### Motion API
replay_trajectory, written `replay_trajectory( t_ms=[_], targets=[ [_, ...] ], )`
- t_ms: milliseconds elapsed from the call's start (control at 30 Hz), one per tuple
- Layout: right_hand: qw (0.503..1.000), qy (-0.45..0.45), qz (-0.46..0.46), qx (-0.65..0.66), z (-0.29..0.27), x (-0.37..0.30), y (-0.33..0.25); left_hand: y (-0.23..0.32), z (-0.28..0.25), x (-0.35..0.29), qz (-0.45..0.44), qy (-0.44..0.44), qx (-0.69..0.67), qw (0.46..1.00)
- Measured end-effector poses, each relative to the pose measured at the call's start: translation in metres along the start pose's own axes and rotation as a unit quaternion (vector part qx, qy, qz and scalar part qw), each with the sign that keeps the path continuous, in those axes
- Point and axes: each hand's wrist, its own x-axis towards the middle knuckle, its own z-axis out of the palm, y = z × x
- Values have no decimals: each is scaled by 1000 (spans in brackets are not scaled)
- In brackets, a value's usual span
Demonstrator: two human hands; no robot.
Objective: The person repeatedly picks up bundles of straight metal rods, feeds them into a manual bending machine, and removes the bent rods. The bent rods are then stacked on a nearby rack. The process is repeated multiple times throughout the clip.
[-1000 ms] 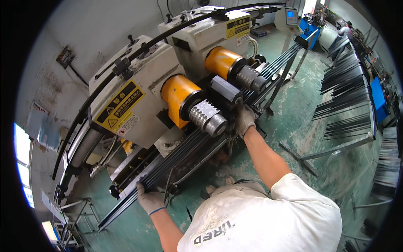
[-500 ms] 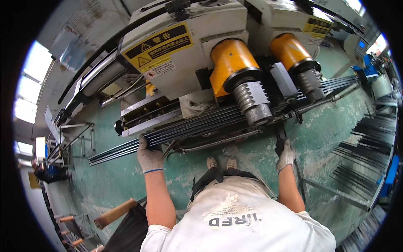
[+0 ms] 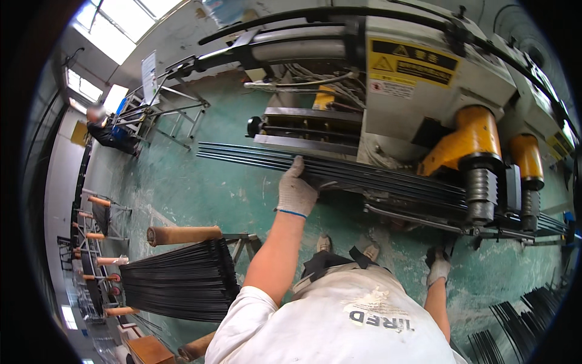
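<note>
A long bundle of thin dark metal rods (image 3: 388, 176) lies along the front of a large grey machine (image 3: 424, 79). The machine has two orange housings (image 3: 473, 136) with ribbed steel rollers (image 3: 482, 194). My left hand (image 3: 295, 191), in a white work glove, grips the bundle near its left part, fingers wrapped over the rods. My right hand (image 3: 438, 267), also gloved, hangs low beside my hip, below the bundle and apart from it. Whether its fingers are closed is unclear. My white T-shirt fills the bottom middle.
A rack with a stack of dark rods (image 3: 176, 279) and a wooden roller (image 3: 185, 233) stands at lower left. More rods (image 3: 515, 327) lie at lower right. Another person (image 3: 100, 127) bends by a metal frame far left. The floor (image 3: 200, 188) is green.
The view has swung so the machine sits further right. My left hand stays clamped on the bundle. My right hand has come off the rods and dropped lower.
</note>
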Motion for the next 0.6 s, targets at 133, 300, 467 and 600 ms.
replay_trajectory(
  t_ms=[133,300,467,600],
  targets=[
    [999,31,36,-22,10,-11,25,113,-67,33,66,68,-25,995],
    [992,81,96,-11,9,-15,104,241,-143,87,120,92,-55,987],
    [993,38,98,-55,34,-59,136,321,-191,99,170,66,-29,983],
    [990,67,100,-77,49,-90,149,335,-190,91,174,30,21,984]
  ],
)
